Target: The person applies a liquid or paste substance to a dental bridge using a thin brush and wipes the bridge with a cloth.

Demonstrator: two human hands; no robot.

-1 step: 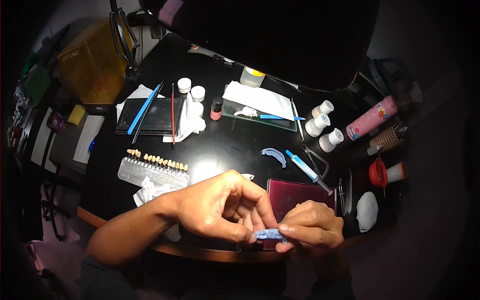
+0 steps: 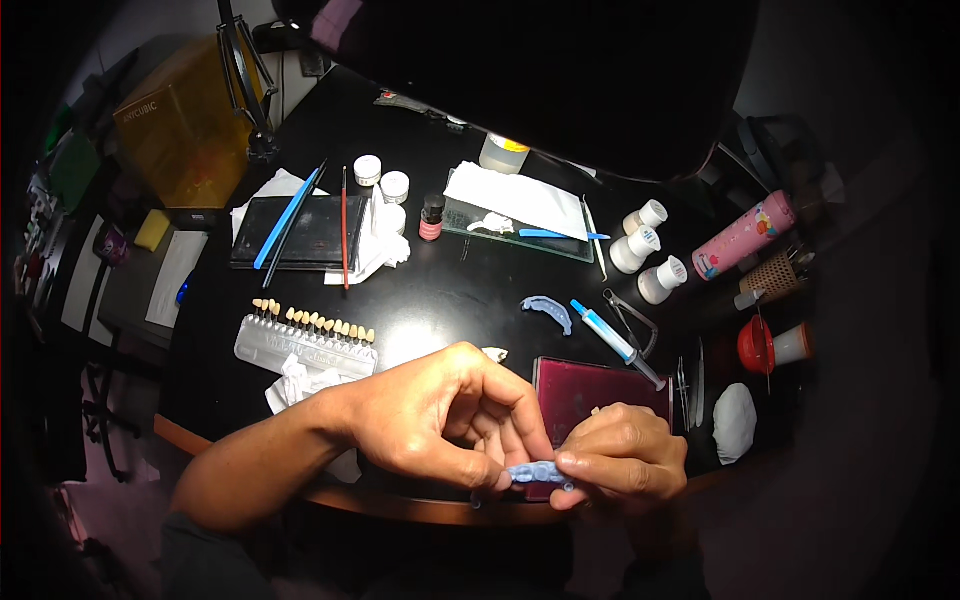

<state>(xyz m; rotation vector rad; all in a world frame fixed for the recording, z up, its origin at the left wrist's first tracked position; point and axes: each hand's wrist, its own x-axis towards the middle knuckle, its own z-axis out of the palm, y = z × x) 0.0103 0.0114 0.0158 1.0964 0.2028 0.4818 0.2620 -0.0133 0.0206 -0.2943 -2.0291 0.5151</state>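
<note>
Near the table's front edge, a small blue dental piece (image 2: 534, 473) with tooth-shaped bumps is pinched between both hands. My left hand (image 2: 445, 420) has its thumb and fingertips closed on the left end. At the other end, my right hand (image 2: 622, 455) grips it with thumb and curled fingers, hiding part of it. Under and behind the right hand lies a flat dark red case (image 2: 565, 390). A second blue dental arch (image 2: 547, 312) rests farther back, beside a blue-and-white syringe (image 2: 615, 337). Just past the left knuckles, a small whitish piece (image 2: 495, 354) is partly hidden.
A tooth shade guide (image 2: 300, 345) and crumpled tissue (image 2: 295, 385) lie at left. Behind are a black palette (image 2: 310, 240) with brushes, small white jars (image 2: 395, 187) and a glass slab (image 2: 550, 243). White bottles (image 2: 635, 248), a pink cylinder (image 2: 745, 235) and tweezers (image 2: 683, 390) stand or lie rightward.
The blue dental piece has tilted very slightly between my fingers. Both hands keep nearly the same place and grip.
</note>
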